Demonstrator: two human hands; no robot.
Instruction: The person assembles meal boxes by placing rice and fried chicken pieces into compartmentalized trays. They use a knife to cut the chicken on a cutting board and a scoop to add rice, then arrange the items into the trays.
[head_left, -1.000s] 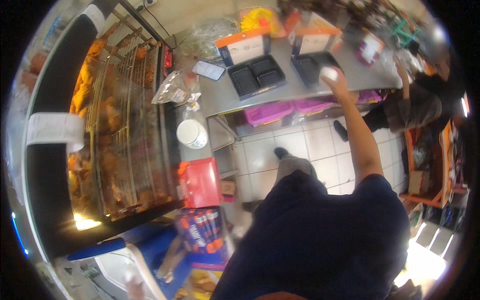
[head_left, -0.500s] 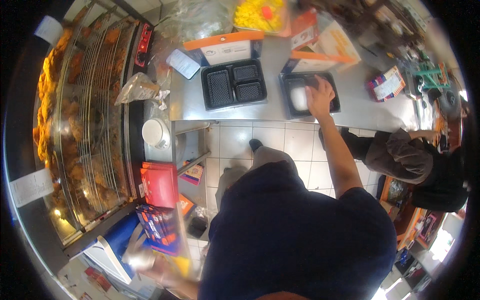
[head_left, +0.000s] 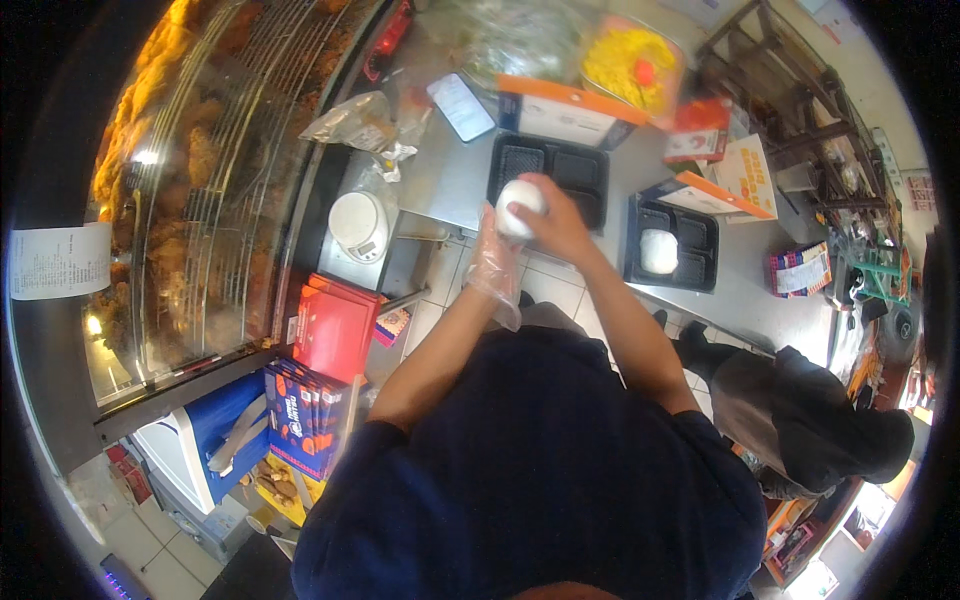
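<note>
A round, smooth white packet (head_left: pixel 522 207), perhaps a wrapped portion of food, is between my two hands at the front edge of the left black tray (head_left: pixel 596 216). My left hand (head_left: pixel 496 252), in a loose clear plastic glove, supports it from below and the left. Bare fingers of my right hand (head_left: pixel 562 222) curl over its right side. The left tray has three compartments, partly covered by my hands. To the right, a second black compartment tray (head_left: pixel 704 268) holds another white packet (head_left: pixel 658 250) in its left compartment.
Behind the trays stand folded cartons (head_left: pixel 568 115), a phone (head_left: pixel 461 107) and a tub of yellow food (head_left: pixel 630 65). A white scale (head_left: pixel 358 226) and a glass food cabinet (head_left: pixel 215 200) are at left. Tongs (head_left: pixel 238 436) lie lower left. Another person (head_left: pixel 800 415) is at right.
My left hand has come up from the lower left with a white packet. My right hand has let go of the packet in the right tray and moved left to this one.
</note>
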